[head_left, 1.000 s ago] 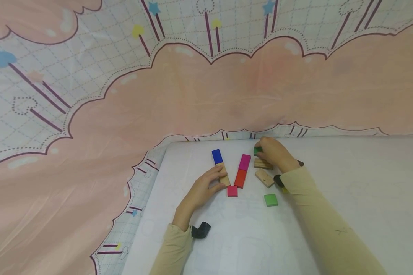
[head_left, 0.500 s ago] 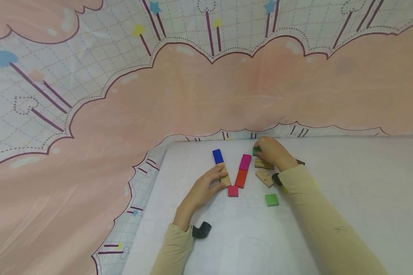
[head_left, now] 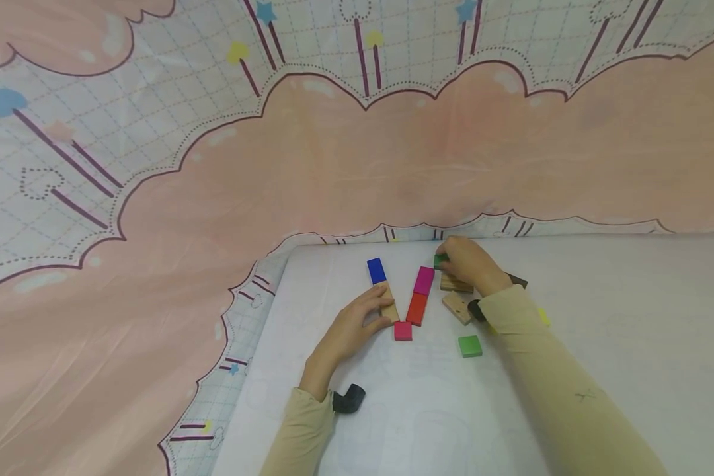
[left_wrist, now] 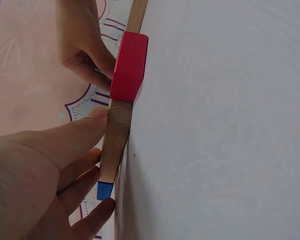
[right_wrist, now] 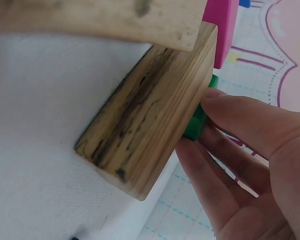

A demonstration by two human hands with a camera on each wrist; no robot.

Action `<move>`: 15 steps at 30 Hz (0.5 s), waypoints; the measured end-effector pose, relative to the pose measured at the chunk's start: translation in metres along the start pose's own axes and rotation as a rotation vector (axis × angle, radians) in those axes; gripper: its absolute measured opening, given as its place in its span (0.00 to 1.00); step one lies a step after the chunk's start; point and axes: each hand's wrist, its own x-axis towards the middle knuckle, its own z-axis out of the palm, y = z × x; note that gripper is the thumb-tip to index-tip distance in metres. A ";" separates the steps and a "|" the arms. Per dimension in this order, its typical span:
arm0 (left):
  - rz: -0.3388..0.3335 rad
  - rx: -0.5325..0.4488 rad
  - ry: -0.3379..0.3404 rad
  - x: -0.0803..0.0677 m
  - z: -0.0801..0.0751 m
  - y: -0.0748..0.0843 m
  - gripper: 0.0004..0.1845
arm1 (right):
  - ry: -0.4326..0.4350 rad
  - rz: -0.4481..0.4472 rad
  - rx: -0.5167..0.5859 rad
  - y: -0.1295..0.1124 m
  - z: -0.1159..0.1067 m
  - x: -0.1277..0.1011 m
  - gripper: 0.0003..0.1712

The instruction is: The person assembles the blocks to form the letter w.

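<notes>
In the head view my left hand rests on a plain wooden block, its thumb and fingers fairly straight along it. A blue block continues that row at the far end, and a pinkish-red block sits by its near end. My right hand pinches a dark green block between thumb and fingers, just beyond a streaked wooden block. The right wrist view shows the green block partly hidden behind that streaked block. A magenta block and a red-orange block form a second slanted row.
Nearer me lie another wooden block and a light green block. A dark block and a yellow piece show partly beside the right sleeve. The white tabletop ends at a patterned curtain.
The right hand has slid slightly left with the green block, closer to the magenta block's far end. The left hand has stayed in place.
</notes>
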 end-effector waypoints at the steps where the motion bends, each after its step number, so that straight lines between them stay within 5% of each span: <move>1: -0.002 0.000 -0.002 0.000 0.000 0.000 0.22 | -0.004 0.003 0.002 0.000 0.000 0.000 0.12; 15: 0.002 -0.007 0.003 0.001 0.000 -0.002 0.22 | -0.046 0.015 0.003 -0.001 0.000 0.001 0.16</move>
